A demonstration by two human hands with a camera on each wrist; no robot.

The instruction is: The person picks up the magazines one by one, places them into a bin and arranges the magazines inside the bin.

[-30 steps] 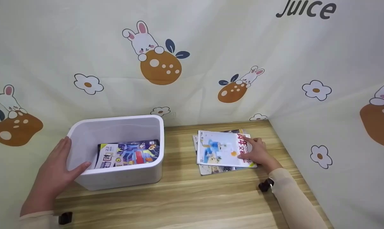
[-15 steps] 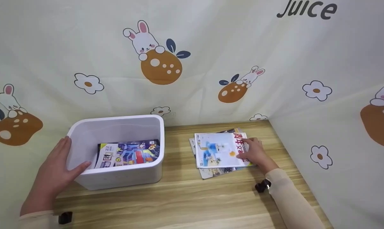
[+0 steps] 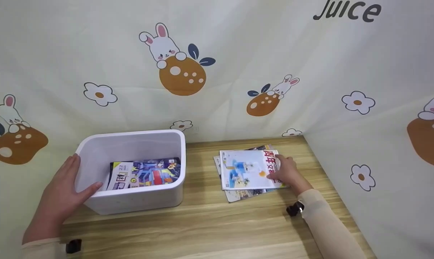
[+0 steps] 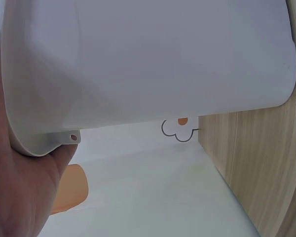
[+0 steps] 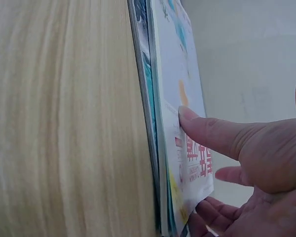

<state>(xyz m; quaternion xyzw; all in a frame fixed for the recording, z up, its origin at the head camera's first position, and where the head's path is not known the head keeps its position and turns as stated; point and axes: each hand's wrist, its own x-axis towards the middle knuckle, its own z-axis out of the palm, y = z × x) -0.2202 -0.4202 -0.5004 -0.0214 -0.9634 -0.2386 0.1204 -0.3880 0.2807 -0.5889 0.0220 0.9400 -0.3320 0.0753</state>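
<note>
In the head view, a white plastic bin (image 3: pixel 138 201) stands at the left with several magazines (image 3: pixel 145 174) lying inside it. My left hand (image 3: pixel 60 194) holds the bin's near left corner, its thumb over the front rim and the fingers along the left side. To the right of the bin, a magazine with a pale blue cover and red title (image 3: pixel 245 169) lies on top of a small pile. My right hand (image 3: pixel 289 172) pinches its right edge: the right wrist view has the thumb (image 5: pixel 207 131) flat on the cover and fingers tucked at the edge below.
Beneath the top magazine, another magazine (image 3: pixel 235 196) sticks out at an angle. Everything rests on a wood-grain table (image 3: pixel 188 233). A printed cloth wall (image 3: pixel 224 100) stands close behind, and another closes off the right side.
My right hand has slid slightly left, shifting the magazine pile left and a little nearer, then it stays almost still. The left hand and bin have not moved.
</note>
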